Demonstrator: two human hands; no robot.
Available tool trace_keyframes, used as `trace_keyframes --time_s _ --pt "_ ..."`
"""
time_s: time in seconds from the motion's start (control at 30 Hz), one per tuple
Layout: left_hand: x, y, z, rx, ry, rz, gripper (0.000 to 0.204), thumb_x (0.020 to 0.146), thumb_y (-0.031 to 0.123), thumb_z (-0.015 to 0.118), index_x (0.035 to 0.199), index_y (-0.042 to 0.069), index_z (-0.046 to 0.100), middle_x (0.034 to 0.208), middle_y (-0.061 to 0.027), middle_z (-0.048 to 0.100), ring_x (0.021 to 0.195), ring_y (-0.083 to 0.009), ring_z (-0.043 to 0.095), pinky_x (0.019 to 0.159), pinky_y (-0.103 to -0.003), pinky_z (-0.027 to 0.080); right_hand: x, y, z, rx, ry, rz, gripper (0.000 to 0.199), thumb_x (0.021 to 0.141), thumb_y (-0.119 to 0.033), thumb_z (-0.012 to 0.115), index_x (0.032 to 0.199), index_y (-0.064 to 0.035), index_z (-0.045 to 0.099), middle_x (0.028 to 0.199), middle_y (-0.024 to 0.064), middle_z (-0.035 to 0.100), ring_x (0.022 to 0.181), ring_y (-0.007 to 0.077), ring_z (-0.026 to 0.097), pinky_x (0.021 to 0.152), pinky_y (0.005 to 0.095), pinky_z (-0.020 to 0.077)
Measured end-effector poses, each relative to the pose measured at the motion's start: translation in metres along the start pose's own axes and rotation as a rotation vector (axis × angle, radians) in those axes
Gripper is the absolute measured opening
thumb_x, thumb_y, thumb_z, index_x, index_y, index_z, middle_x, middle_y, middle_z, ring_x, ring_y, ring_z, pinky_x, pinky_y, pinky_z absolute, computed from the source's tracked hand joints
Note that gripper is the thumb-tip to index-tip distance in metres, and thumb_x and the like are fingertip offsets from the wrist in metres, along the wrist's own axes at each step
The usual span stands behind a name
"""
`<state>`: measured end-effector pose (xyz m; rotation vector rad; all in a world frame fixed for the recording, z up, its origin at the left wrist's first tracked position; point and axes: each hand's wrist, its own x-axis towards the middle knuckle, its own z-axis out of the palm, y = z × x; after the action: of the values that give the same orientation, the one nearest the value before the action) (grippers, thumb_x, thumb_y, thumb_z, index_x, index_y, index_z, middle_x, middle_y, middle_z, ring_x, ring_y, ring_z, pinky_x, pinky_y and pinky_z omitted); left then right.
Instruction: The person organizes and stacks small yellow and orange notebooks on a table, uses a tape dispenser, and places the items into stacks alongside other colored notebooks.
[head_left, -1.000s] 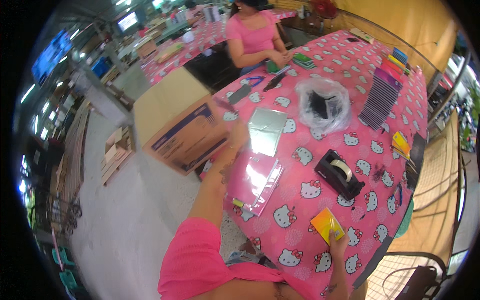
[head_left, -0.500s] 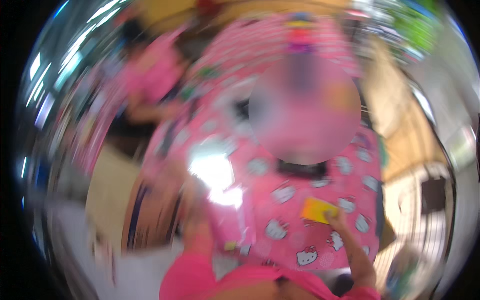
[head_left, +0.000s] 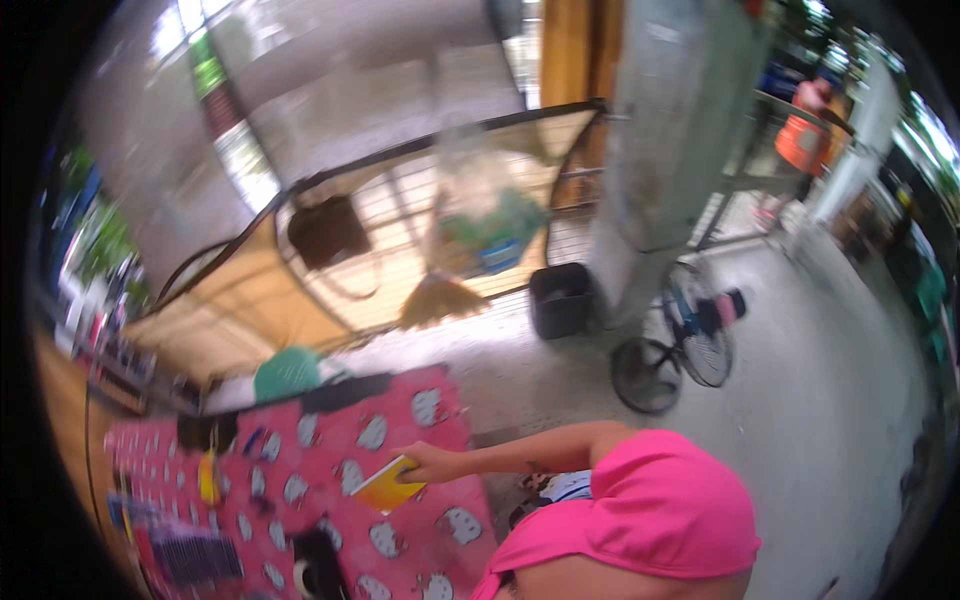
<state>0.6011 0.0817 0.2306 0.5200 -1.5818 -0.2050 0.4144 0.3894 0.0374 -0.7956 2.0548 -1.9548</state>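
Observation:
My right hand (head_left: 428, 464) is closed on the edge of a thin yellow pad (head_left: 388, 486) with a white rim. It holds the pad slightly tilted over the table's pink, cat-patterned cover (head_left: 385, 540). My bare right arm reaches leftward from a pink sleeve. My left hand is out of view. Nearer the lower edge, a black tape dispenser (head_left: 320, 565) with a pale roll stands on the cover. Farther left lie a small yellow object (head_left: 208, 480) and a dark, striped stack (head_left: 195, 555), both too blurred to name.
Beyond the table are a green round item (head_left: 287, 374), a tan mesh panel (head_left: 400, 215), a hanging clear bag (head_left: 485, 215), a broom head (head_left: 440, 302) and a black bin (head_left: 561, 300). A standing fan (head_left: 698, 330) is near a concrete pillar (head_left: 665, 140). Another person (head_left: 803, 130) stands far right.
The view has swung to the right, bringing the floor, fan and pillar in. My left arm, the co-worker in pink and the cardboard box have left the picture. The yellow pad stays in my right hand.

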Motion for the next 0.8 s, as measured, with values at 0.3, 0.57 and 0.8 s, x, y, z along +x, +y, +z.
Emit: trace_keyframes --time_s 0.3,0.57,0.8 --pt "-0.115 0.233 0.02 -1.404 -1.676 -0.524 0.02 0.099 0.018 0.054 0.097 0.0 0.061 0.094 -0.0104 0.06 0.085 -0.0232 0.06 0.069 -0.03 0.047 -0.074 0.042 -0.119 0.174 0.559 0.107 0.035 0.087 -0.013 0.07 0.118 -0.002 0.057 0.093 0.007 0.066 0.09 0.0136 0.061 0.08 0.0318 0.05" --pt "-0.112 0.307 0.028 -2.049 -2.033 0.334 0.025 0.092 0.006 0.059 0.116 0.002 0.06 0.101 -0.0133 0.061 0.082 -0.026 0.065 0.068 -0.034 0.054 -0.103 0.027 -0.158 0.182 0.727 0.275 0.026 0.091 -0.014 0.068 0.113 -0.0037 0.06 0.095 0.0015 0.064 0.087 0.0093 0.059 0.074 0.0261 0.0485" --pt "-0.117 0.34 0.081 -1.952 -2.074 0.521 0.03 0.095 0.008 0.06 0.124 0.002 0.057 0.099 -0.013 0.062 0.09 -0.0269 0.065 0.074 -0.033 0.053 -0.058 0.032 -0.219 0.193 0.62 0.25 0.02 0.088 -0.009 0.068 0.106 -0.0029 0.062 0.092 -0.0006 0.063 0.084 0.0085 0.057 0.072 0.0244 0.0456"
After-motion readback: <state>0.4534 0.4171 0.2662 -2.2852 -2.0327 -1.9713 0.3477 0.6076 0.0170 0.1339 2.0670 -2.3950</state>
